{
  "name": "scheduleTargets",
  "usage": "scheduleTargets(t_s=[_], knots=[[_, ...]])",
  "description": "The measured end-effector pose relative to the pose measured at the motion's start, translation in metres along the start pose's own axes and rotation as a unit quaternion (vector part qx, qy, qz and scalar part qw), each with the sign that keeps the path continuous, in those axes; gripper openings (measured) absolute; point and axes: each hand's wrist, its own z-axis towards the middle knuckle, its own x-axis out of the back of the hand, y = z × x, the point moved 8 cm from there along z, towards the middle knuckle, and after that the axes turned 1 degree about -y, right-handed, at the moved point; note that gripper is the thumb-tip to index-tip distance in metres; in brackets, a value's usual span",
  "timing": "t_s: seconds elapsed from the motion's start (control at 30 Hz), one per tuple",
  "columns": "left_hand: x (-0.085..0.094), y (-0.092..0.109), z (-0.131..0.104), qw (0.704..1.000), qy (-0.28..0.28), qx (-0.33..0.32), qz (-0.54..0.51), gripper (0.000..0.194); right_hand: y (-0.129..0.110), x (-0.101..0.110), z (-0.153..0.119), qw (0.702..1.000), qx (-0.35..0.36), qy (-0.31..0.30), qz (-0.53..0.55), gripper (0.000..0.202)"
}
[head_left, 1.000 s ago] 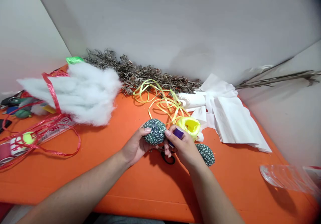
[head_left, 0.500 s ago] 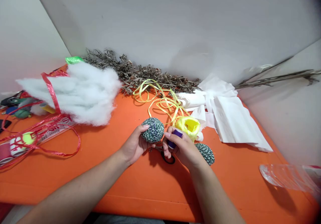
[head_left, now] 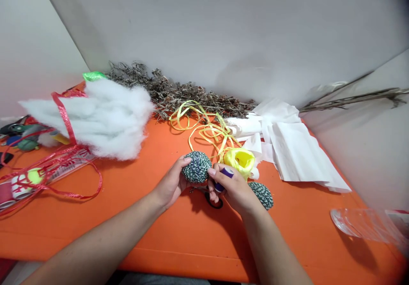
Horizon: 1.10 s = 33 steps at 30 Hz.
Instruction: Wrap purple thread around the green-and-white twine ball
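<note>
"How far along?"
"The yarn ball [head_left: 196,167] looks fully wound, in the left hand's [head_left: 171,188] fingers above the surface [head_left: 179,238]; the right hand's [head_left: 234,187] fingers grip a purple spool [head_left: 226,173]; what's left, I can't tell."

Your tabletop [head_left: 179,244] is orange. Along its back you have dried stems [head_left: 188,95]. To your left: white fluff [head_left: 118,121], red ribbon [head_left: 65,114] looping across it and onto the surface. Centre: yellow ribbon [head_left: 234,159], loose strands trailing; scissors [head_left: 208,199], partly hidden. To your right: yarn [head_left: 262,194], white sheets [head_left: 297,155].
</note>
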Motion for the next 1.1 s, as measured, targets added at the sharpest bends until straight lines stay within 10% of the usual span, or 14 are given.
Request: scheduleTargets(t_s=[1.1], knots=[[0.012,0.004,0.003,0.995,0.075,-0.019,-0.057,0.018,-0.004,0.004,0.001,0.999,0.031,0.019,-0.016,0.037]])
